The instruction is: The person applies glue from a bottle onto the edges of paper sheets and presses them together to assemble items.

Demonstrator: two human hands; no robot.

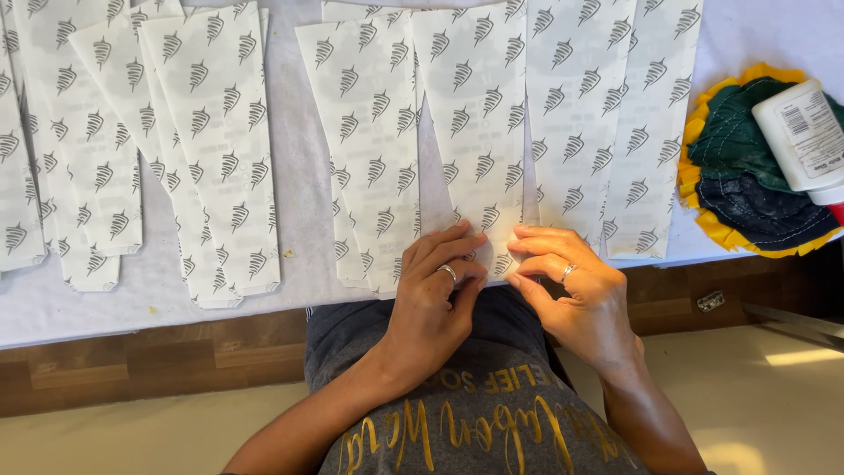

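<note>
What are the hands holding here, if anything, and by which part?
Both the left hand and the right hand pinch the bottom edge of one printed white paper strip, fingertips meeting at its lower end near the table edge.

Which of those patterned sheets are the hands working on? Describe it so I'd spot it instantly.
On the white table, find the right-hand cluster of printed white sheets. The sheet is the tapered one in the middle, reaching the near edge. Only its bottom end is pinched by the left hand and right hand.
</note>
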